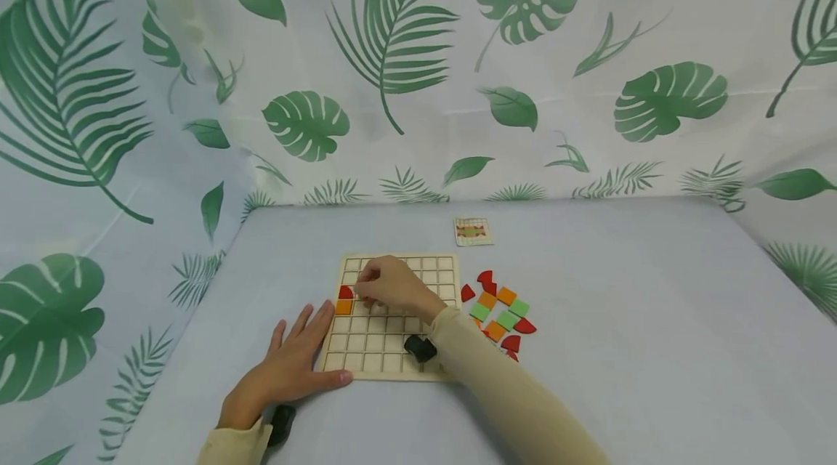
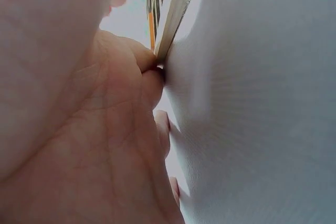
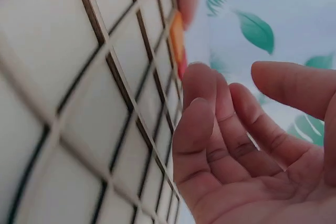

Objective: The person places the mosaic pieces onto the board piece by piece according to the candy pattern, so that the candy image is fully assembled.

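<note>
A pale wooden grid board [image 1: 366,362] lies on the table. In its left column an orange square tile [image 1: 343,307] sits just below a red quarter-circle tile [image 1: 345,292]. My left hand [image 1: 288,367] lies with fingers spread at the board's left edge, its thumb by the near left corner; the left wrist view shows fingers touching the board's side. Over the board, just right of the red tile, hovers my right hand [image 1: 395,285]. The right wrist view shows its fingers [image 3: 194,129] loosely bent, the thumb apart and nothing between them.
Right of the board lie several loose tiles: red quarter-circles [image 1: 525,326], orange squares [image 1: 506,296] and green squares [image 1: 507,320]. A small pattern card [image 1: 473,231] lies behind the board. Leaf-printed cloth [image 1: 418,87] hangs at the back and sides.
</note>
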The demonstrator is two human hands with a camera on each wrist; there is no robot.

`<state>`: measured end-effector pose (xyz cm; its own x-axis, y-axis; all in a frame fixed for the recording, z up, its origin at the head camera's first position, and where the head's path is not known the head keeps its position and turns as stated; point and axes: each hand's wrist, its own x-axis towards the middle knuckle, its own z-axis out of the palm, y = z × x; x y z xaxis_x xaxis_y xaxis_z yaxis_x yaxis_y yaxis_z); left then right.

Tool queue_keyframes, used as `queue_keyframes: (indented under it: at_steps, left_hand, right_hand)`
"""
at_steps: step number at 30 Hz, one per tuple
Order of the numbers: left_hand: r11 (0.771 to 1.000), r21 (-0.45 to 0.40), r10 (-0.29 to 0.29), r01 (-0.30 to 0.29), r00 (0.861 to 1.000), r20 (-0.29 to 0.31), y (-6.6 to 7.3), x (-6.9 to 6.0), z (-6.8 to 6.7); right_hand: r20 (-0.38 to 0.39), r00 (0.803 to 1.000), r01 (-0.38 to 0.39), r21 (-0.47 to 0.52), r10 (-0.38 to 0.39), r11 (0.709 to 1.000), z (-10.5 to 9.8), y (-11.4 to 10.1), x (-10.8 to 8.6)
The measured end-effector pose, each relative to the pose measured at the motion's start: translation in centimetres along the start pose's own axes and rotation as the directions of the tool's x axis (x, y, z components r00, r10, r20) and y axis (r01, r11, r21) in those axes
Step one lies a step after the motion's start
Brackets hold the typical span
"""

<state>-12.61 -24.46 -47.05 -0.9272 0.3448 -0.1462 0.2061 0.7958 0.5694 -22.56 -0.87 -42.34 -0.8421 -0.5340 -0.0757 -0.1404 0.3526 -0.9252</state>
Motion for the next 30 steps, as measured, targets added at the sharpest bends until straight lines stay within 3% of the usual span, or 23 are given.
queue_keyframes:
  at_steps: [10, 15, 18, 23, 30]
  left_hand:
    - [1.000, -0.018, -0.022, 0.023, 0.999, 0.041, 1.1, -0.5, -1.4]
    - [0.999, -0.004, -0.052, 0.052, 0.998, 0.043, 0.7, -0.4, -1.0]
    - [0.999, -0.028, -0.031, 0.032, 0.999, 0.031, 0.6, -0.4, -0.9]
    - [0.999, -0.045, 0.002, -0.001, 1.000, 0.019, 0.7, -0.5, -0.9]
    - [1.000, 0.000, -0.020, 0.020, 1.000, 0.008, 0.3, -0.1, -0.1]
  right_hand:
    - [-0.037, 0.999, 0.019, 0.039, -0.018, 0.999, -3.8, 0.3, -2.7]
    - [-0.069, 0.997, 0.030, 0.041, -0.028, 0.999, -6.0, 0.5, -4.0]
    - [-0.100, 0.995, 0.030, 0.040, -0.026, 0.999, -7.6, 0.6, -4.8]
    - [-0.171, 0.985, 0.026, -0.029, -0.031, 0.999, -10.4, 1.1, -6.2]
    - [-0.252, 0.968, -0.048, -0.175, 0.003, 0.983, -13.2, 2.6, -7.5]
